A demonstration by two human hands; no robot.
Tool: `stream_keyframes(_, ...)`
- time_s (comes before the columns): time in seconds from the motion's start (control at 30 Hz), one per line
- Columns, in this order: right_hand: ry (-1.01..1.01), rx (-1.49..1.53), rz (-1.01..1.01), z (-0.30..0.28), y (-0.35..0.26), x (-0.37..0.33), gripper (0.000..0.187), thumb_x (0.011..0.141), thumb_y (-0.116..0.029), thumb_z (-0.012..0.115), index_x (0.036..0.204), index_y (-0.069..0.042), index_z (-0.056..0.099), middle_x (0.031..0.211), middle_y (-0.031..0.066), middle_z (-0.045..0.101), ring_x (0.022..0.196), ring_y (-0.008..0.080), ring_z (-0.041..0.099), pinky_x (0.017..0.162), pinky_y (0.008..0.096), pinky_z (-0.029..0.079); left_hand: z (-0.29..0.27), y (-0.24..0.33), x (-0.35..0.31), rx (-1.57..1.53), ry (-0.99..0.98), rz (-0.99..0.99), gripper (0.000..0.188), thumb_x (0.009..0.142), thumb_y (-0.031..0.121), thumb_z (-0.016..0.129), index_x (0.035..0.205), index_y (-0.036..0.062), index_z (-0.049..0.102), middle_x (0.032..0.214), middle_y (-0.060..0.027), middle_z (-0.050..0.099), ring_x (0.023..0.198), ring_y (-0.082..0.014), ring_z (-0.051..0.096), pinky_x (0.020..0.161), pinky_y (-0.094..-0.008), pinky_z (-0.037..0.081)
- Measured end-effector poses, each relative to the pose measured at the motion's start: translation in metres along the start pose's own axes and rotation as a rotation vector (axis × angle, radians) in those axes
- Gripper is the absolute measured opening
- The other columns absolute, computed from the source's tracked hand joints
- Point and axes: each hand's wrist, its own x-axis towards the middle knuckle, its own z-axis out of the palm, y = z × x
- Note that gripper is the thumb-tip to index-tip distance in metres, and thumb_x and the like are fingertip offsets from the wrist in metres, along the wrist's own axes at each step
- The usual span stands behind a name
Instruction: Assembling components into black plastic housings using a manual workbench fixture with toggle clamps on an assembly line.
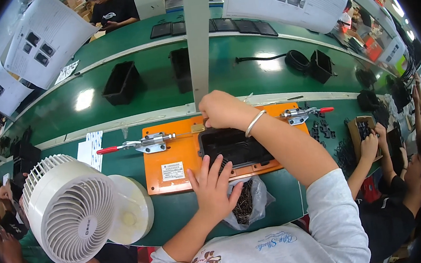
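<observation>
My left hand (211, 187) lies with fingers splayed flat on the near edge of the black tray (235, 147) in the orange jig (172, 158), right hand (221, 109) clenched at its far rim; I'd press evenly.

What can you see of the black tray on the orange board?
The black tray is a shallow rectangular shell, plastic by its look, lying open side up in the orange board between two red-handled clamps. Its inside looks empty and ribbed. The left hand rests fingers on its near edge; the right hand sits at its far edge, the forearm crossing its right end.
</observation>
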Motion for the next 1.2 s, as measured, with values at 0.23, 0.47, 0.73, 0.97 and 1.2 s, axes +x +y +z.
stream_keyframes(0.23, 0.026, 0.163, 0.071, 0.002, 0.011, -0.005, 0.026, 0.064, -0.017, 0.081, 0.07, -0.002, 0.06, 0.074, 0.0133, 0.064, 0.072, 0.0317, 0.063, 0.066, 0.0394, 0.05, 0.003, 0.001, 0.002, -0.009, 0.031, -0.006, 0.048, 0.081, 0.034, 0.067, 0.12, 0.0084, 0.058, 0.136, -0.0114, 0.048, 0.137, -0.0337, 0.03, 0.108, -0.0619, 0.002)
stream_keyframes(0.47, 0.604, 0.402, 0.181, 0.016, -0.01, -0.069, 0.02, 0.073, -0.016, 0.074, 0.078, -0.002, 0.06, 0.072, 0.0099, 0.06, 0.07, 0.0283, 0.06, 0.063, 0.0373, 0.049, -0.012, 0.014, -0.007, 0.004, 0.087, -0.001, 0.039, 0.077, 0.024, 0.07, 0.111, 0.0086, 0.061, 0.128, -0.0109, 0.053, 0.127, -0.0323, 0.042, 0.106, -0.0571, 0.018)
stream_keyframes(0.73, 0.118, -0.067, 0.051, 0.067, -0.084, -0.206, 0.005, 0.068, -0.013, 0.067, 0.069, -0.009, 0.064, 0.076, 0.0059, 0.057, 0.079, 0.0247, 0.057, 0.066, 0.0375, 0.047, -0.012, 0.029, -0.021, 0.16, -0.334, 0.264, 0.006, 0.067, 0.011, 0.065, 0.072, 0.0079, 0.063, 0.073, -0.003, 0.055, 0.073, -0.0239, 0.051, 0.068, -0.0385, 0.036)
stream_keyframes(0.97, 0.167, 0.148, 0.042, 0.073, -0.076, -0.217, 0.005, 0.068, -0.012, 0.067, 0.073, -0.01, 0.068, 0.079, 0.0036, 0.058, 0.082, 0.0236, 0.056, 0.068, 0.0362, 0.047, -0.016, 0.017, -0.012, 0.026, -0.443, 0.209, 0.002, 0.069, 0.013, 0.066, 0.07, 0.0112, 0.066, 0.074, -0.0018, 0.057, 0.076, -0.0215, 0.054, 0.069, -0.0367, 0.037)
stream_keyframes(1.2, 0.27, 0.473, -0.106, 0.042, -0.054, -0.213, 0.009, 0.069, -0.01, 0.072, 0.077, -0.007, 0.069, 0.083, 0.0034, 0.064, 0.079, 0.0237, 0.062, 0.069, 0.0338, 0.052, -0.036, 0.019, -0.003, -0.087, -0.436, 0.155, 0.013, 0.072, 0.013, 0.071, 0.086, 0.0132, 0.071, 0.075, -0.0013, 0.059, 0.076, -0.0209, 0.057, 0.07, -0.0343, 0.039)
